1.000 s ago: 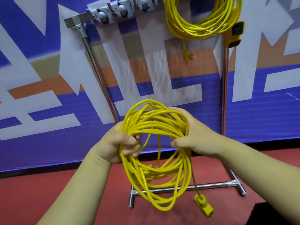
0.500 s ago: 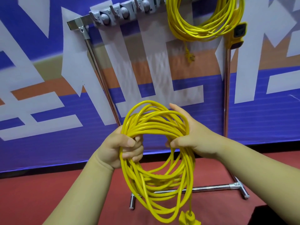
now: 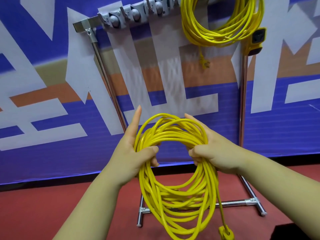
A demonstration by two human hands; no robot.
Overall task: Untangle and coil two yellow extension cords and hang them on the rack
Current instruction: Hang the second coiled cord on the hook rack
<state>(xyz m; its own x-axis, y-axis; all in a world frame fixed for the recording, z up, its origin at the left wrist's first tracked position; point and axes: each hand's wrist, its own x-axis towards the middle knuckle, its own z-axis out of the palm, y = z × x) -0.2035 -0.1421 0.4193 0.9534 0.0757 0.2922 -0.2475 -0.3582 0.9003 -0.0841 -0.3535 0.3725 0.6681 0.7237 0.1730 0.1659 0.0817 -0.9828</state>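
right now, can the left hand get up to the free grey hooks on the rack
Probably yes. The grey hooks sit above the left hand with nothing between, and the hung extension cord occupies only the right end. But that hand grips the coiled extension cord, shared with the right hand.

hung cord [image 3: 216,37] crowds rack [image 3: 83,25] right end, left hooks [image 3: 124,16] bare

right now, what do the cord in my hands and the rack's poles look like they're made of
Coiled cord: probably a glossy yellow plastic or rubber jacket; it bends in smooth loops and catches highlights. Rack poles: likely polished steel or chrome; bright mirror-like streaks run along them.
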